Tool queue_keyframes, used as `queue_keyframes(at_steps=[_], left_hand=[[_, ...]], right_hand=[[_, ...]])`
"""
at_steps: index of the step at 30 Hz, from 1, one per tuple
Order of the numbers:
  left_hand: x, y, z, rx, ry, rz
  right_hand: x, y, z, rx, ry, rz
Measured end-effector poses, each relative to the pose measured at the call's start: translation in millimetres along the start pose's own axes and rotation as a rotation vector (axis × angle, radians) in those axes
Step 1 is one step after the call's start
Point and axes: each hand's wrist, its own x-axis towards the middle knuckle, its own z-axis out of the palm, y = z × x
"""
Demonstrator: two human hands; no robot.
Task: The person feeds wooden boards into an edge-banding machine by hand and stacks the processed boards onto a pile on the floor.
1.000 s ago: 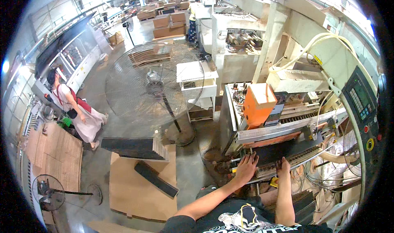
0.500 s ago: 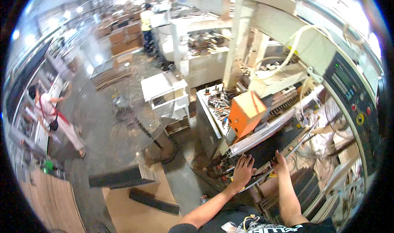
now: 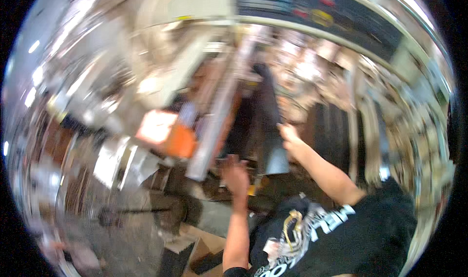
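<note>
The picture is smeared by motion. My right hand (image 3: 290, 136) is closed at the right edge of a long dark board (image 3: 269, 113), which lies lengthwise in the machine. Its fingertips are only partly visible. My left hand (image 3: 236, 177) reaches to the near end of the machine's bed, palm down with fingers stretched forward, beside the dark strip. Nothing shows in its grasp. Just left of the board runs a pale metal rail (image 3: 214, 126), slanting away from me.
An orange block-shaped housing (image 3: 181, 141) stands left of the rail. Overhead at the far side hangs a dark control panel (image 3: 317, 11). Stacked dark boards (image 3: 332, 140) stand to the right. A white stand (image 3: 113, 161) and cardboard (image 3: 207, 247) are at left and below.
My view has swung to the right, bringing the machine to the middle. My right hand is now farther up the dark board's right edge; my left hand stays near the rail's near end.
</note>
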Motion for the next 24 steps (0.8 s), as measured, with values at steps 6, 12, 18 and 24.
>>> queue_keyframes(at_steps=[6,12,18,24], left_hand=[[-3,33,0,0.106,-0.144,-0.138],[3,60,14,0.216,-0.090,-0.045],[-27,206,34,-0.671,-1.229,-0.268],[-90,283,92,-0.558,-1.052,-0.058]], right_hand=[[-37,17,-91,0.039,0.098,-0.031],[-48,38,-151,-0.007,0.205,0.021],[-40,86,-183,0.063,0.318,-0.036],[-39,87,-259,-0.263,0.355,-0.178]])
